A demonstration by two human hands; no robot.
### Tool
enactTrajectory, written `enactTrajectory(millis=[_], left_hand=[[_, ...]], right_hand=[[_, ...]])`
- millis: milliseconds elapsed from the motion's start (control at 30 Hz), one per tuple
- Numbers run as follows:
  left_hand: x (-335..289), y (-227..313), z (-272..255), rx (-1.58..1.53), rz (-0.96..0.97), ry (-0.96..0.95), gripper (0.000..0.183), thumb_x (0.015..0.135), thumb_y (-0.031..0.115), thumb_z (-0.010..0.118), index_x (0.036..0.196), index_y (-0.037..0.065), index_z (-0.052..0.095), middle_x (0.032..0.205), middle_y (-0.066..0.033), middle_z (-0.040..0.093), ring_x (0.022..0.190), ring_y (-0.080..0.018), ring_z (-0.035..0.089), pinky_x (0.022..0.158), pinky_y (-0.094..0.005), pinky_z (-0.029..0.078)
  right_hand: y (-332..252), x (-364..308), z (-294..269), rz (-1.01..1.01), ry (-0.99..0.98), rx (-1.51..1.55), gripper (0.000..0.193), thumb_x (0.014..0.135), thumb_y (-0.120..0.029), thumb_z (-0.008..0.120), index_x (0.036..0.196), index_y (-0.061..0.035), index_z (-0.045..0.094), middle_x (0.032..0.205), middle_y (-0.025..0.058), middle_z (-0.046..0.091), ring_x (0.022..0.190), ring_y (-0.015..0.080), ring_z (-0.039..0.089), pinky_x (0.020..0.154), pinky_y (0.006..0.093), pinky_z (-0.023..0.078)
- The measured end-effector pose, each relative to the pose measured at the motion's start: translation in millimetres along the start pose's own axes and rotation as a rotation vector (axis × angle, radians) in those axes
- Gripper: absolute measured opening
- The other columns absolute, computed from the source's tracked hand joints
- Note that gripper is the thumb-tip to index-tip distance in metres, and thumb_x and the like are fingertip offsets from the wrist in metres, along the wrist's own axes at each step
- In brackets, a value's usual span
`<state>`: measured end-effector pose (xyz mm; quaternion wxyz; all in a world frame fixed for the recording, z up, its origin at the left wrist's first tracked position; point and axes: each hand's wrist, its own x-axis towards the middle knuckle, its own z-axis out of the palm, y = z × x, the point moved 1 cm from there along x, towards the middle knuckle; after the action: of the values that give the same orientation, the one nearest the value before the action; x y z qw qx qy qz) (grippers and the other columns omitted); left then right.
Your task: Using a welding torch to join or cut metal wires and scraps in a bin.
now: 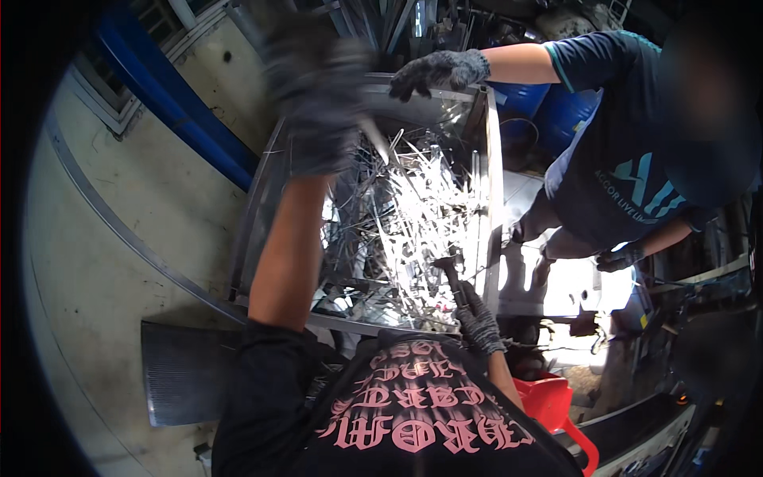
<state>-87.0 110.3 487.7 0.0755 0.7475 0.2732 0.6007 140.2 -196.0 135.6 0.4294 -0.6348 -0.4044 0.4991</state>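
Metal scrap [421,203] apparently being worked in the bin [494,159].
Hammer [452,277] is gripped by right hand [479,322], 4 o'clock; left hand [322,103], 11 o'clock, is blurred, grip indeterminable; scrap should probably be steadied next.

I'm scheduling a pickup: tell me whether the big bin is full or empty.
Partly filled: thin scrap strips lie in the bin, its far wall showing above them.

Through the head view, I am gripping a hammer-like tool [451,278] in my gloved right hand [479,324] over a bin [496,207] of tangled metal scrap [425,207]; my gloved left hand [322,91] is blurring above, while a co-worker's gloved hand [445,73] is hovering near the far rim.
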Motion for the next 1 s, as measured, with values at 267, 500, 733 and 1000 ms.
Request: enactTrajectory(millis=[267, 500, 733, 1000], left_hand=[[-212, 30, -228, -0.071, -0.47, 0.906, 0.041, 0.1, 0.022, 0.051, 0.136, 0.005, 0.046, 0.108, -0.0197, 0.067, 0.105, -0.0324, 0.065, 0.092, -0.0493, 0.056], [-335, 49, -255, -0.532, -0.709, 1.497, 0.039, 0.096, 0.032, 0.05, 0.121, 0.005, 0.061, 0.109, -0.0119, 0.067, 0.095, -0.0232, 0.064, 0.095, -0.0399, 0.05], [-390, 10, -280, -0.686, -0.431, 1.424, 0.022, 0.1, 0.024, 0.043, 0.093, 0.014, 0.061, 0.064, 0.0032, 0.034, 0.059, -0.0134, 0.034, 0.06, -0.0329, 0.036], [-416, 13, -289, -0.768, -0.443, 1.31, 0.019, 0.099, 0.022, 0.045, 0.09, 0.013, 0.059, 0.063, 0.0023, 0.031, 0.058, -0.0141, 0.033, 0.059, -0.0338, 0.035]], right_hand=[[-16, 32, -6, -0.022, -0.065, 0.022, 0.068, 0.092, -0.01, 0.065, 0.154, -0.0176, 0.037, 0.116, 0.0053, 0.062, 0.089, 0.0133, 0.058, 0.076, 0.0271, 0.05], [-170, 92, 74, -0.02, -0.568, 0.208, 0.071, 0.095, -0.017, 0.062, 0.157, -0.0248, 0.029, 0.083, -0.0013, 0.057, 0.056, 0.0073, 0.048, 0.05, 0.0248, 0.044], [-142, 118, 175, 0.096, -0.631, -0.157, 0.063, 0.096, -0.013, 0.055, 0.155, -0.0242, 0.036, 0.086, -0.0025, 0.062, 0.054, 0.0069, 0.047, 0.048, 0.0256, 0.041], [-132, 110, 186, 0.097, -0.686, -0.173, 0.065, 0.094, -0.01, 0.054, 0.155, -0.0215, 0.035, 0.098, 0.002, 0.065, 0.065, 0.0083, 0.051, 0.059, 0.0262, 0.046]])
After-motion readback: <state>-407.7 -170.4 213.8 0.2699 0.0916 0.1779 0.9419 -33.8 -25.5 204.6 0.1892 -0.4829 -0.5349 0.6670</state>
